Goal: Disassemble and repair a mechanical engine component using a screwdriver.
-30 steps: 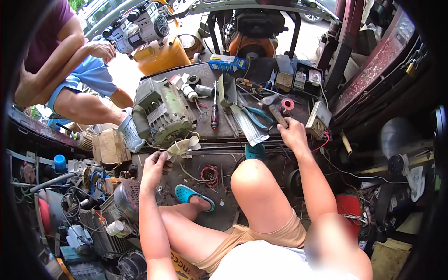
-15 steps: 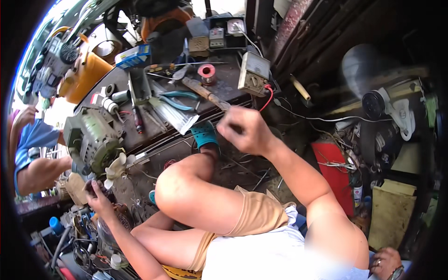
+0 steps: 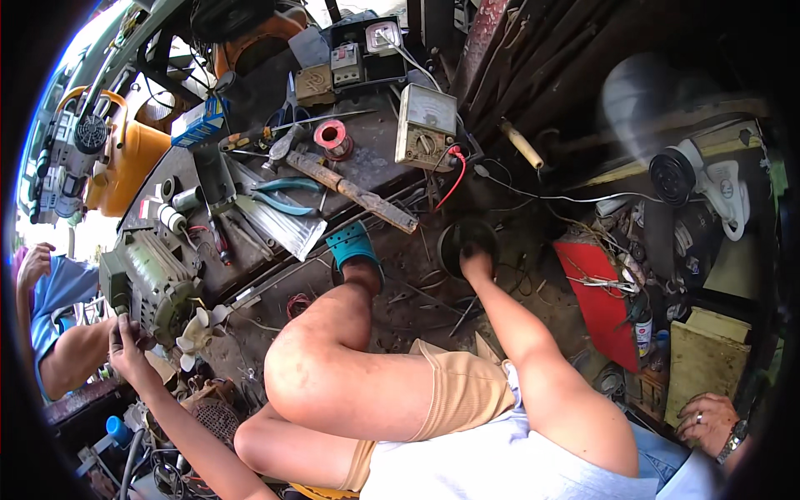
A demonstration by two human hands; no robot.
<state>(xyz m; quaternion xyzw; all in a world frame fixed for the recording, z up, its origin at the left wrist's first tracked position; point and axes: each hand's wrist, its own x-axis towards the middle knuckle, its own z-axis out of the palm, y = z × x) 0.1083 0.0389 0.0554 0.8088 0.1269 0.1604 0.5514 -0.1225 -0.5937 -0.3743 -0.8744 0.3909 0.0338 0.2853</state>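
My left hand (image 3: 129, 352) is raised at the left, beside the shaft end of a green electric motor (image 3: 156, 279) with a pale plastic fan (image 3: 200, 333). Its thumb and fingers are pinched together; whatever lies between them is too small to make out. My right hand (image 3: 477, 262) reaches down into a dark round bowl-like container (image 3: 452, 247) on the floor. The fingers of that hand are hidden in shadow. Between the two, a wooden-handled hammer (image 3: 337, 185) lies across the bench edge, near blue-handled pliers (image 3: 283, 196).
The bench carries a red solder spool (image 3: 333, 139), an analog multimeter (image 3: 426, 127) and clear plastic sleeves (image 3: 287, 225). Another person's knee (image 3: 79, 358) is at the left; another person's hand (image 3: 707, 421) rests at lower right. A red panel (image 3: 593, 296) leans by tangled wires.
My right hand has dropped from beside the hammer's end into the round container on the floor. My left hand has moved left and slightly up.
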